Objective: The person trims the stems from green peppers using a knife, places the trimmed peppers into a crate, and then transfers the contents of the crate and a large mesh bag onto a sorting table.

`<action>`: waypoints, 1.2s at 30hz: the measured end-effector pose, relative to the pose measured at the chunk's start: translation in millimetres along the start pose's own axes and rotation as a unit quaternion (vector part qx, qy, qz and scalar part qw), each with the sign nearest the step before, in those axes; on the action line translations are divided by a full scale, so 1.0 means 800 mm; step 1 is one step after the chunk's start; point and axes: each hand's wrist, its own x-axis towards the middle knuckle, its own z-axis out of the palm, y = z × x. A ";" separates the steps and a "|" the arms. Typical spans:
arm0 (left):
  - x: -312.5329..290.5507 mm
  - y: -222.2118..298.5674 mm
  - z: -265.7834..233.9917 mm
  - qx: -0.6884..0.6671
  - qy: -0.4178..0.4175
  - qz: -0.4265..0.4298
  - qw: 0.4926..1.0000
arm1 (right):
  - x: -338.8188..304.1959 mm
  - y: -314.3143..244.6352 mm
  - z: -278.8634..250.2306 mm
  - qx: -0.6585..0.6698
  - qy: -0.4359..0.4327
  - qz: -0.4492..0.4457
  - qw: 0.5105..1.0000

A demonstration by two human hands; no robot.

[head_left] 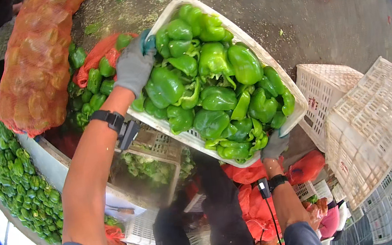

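Above a scrap-strewn gray floor (361, 21), a person is holding out a white crate (298, 111) heaped with green peppers (217, 98). The left hand (135, 66) is gripping its left side, the right hand (274, 145) its lower-right corner; keeping it level is likely steadying the loose top layer.

Glossy and smooth on the peppers (218, 100); hard white plastic along the rim of the crate (299, 115); matt grey cloth over left hand (135, 67), upper-left edge, and right hand (274, 146), lower-right edge; rough mesh around the sack (37, 64).
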 end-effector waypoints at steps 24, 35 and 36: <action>0.005 0.026 0.006 0.039 -0.010 -0.002 0.999 | 0.012 0.024 -0.009 0.041 -0.004 0.031 0.999; 0.009 0.002 0.006 0.035 -0.008 0.035 0.999 | -0.008 -0.032 -0.011 0.010 0.010 0.093 0.996; 0.007 0.007 0.006 0.042 -0.005 0.027 0.999 | -0.008 -0.032 -0.008 0.035 0.021 0.094 0.995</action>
